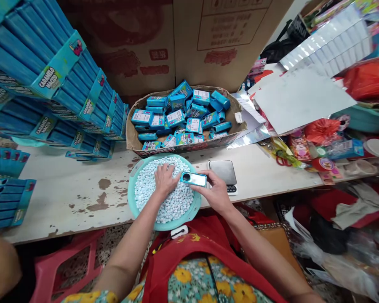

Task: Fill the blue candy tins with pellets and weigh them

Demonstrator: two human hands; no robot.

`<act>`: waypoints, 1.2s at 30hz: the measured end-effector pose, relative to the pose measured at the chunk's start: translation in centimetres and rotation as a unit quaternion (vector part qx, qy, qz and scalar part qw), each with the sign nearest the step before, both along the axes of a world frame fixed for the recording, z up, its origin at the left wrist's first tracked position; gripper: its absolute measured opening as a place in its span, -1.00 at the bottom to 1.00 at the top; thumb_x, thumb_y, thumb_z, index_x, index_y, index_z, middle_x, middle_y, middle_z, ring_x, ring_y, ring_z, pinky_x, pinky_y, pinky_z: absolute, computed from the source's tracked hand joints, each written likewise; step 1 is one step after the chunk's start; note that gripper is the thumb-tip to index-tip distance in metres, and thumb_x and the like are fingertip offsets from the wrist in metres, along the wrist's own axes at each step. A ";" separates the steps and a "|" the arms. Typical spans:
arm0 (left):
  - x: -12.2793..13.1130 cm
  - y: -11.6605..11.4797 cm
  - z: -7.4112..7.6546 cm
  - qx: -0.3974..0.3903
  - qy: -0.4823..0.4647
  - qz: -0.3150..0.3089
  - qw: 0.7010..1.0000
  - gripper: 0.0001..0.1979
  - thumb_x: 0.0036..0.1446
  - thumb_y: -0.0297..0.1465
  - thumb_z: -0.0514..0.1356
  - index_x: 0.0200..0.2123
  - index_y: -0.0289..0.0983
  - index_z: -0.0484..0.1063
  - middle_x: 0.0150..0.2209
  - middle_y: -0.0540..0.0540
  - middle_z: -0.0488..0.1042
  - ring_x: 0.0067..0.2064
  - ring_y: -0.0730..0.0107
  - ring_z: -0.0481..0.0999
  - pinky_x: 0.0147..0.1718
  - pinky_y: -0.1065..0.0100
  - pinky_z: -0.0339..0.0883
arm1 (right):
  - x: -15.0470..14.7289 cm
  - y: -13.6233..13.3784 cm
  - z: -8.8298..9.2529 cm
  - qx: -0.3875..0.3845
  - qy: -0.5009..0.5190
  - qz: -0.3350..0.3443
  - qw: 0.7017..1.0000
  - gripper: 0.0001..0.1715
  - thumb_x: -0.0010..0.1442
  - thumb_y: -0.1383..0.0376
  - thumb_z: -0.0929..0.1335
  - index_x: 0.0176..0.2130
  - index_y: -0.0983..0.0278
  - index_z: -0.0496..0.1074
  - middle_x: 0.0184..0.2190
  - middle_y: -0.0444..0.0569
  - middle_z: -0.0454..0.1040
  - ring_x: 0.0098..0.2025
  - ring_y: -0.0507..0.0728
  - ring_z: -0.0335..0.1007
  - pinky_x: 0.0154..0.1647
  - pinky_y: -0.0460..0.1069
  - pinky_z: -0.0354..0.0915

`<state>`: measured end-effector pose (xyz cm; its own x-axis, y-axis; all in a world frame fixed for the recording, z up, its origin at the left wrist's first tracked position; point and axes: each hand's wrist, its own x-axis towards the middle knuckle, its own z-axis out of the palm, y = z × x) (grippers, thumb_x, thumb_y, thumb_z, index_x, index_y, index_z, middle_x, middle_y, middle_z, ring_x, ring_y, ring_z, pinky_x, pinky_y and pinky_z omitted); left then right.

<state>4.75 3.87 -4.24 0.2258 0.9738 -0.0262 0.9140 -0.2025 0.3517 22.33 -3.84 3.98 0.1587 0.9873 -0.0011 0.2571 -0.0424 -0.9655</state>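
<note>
My right hand (215, 191) grips a small blue box (194, 179) over the right side of the bowl. The box lies tilted with a silvery-white face up and a dark round opening at its left end. Small pale round candies (167, 210) fill a mint-green bowl (132, 198) at the front of the table. My left hand (164, 180) rests among the candies, fingers somewhat apart and their tips partly sunk in. Its thumb is close to the open end of the box.
Behind the bowl, a cut-down cardboard tray (189, 149) holds many blue boxes. A flat scale (222, 172) sits right of the bowl. Stacked display boxes (60, 71) rise at left. Packaging clutter and a white sheet (303, 97) lie right. Another person's arm (1, 267) shows lower left.
</note>
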 end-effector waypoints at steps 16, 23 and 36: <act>-2.6 -2.0 7.7 -0.148 -0.723 0.251 0.627 -0.76 -0.04 -0.27 0.25 -0.46 -0.26 0.25 -0.49 0.06 0.31 -0.61 0.59 0.25 -0.67 0.49 0.08 | -4.9 1.1 0.8 0.012 -0.157 0.081 0.984 -0.67 0.00 0.30 0.46 -0.19 0.22 0.38 -0.26 -0.04 0.43 -0.17 0.18 0.37 -0.14 0.05 0.27; -2.1 -1.3 10.1 -0.063 -0.765 0.267 0.583 -0.82 -0.02 -0.30 0.22 -0.46 -0.28 0.31 -0.45 0.03 0.36 -0.53 0.52 0.38 -0.49 0.38 0.36 | -7.2 1.8 1.6 0.046 -0.175 0.126 0.975 -0.68 0.00 0.35 0.44 -0.19 0.21 0.38 -0.25 -0.04 0.43 -0.16 0.19 0.36 -0.14 0.04 0.27; -1.2 -1.0 11.1 -0.042 -0.736 0.284 0.613 -0.74 0.02 -0.21 0.23 -0.43 -0.29 0.32 -0.49 0.03 0.34 -0.51 0.50 0.40 -0.47 0.40 0.36 | -6.5 2.2 2.0 0.036 -0.110 0.109 0.987 -0.65 -0.03 0.30 0.48 -0.20 0.20 0.40 -0.27 -0.07 0.44 -0.18 0.16 0.37 -0.15 0.02 0.26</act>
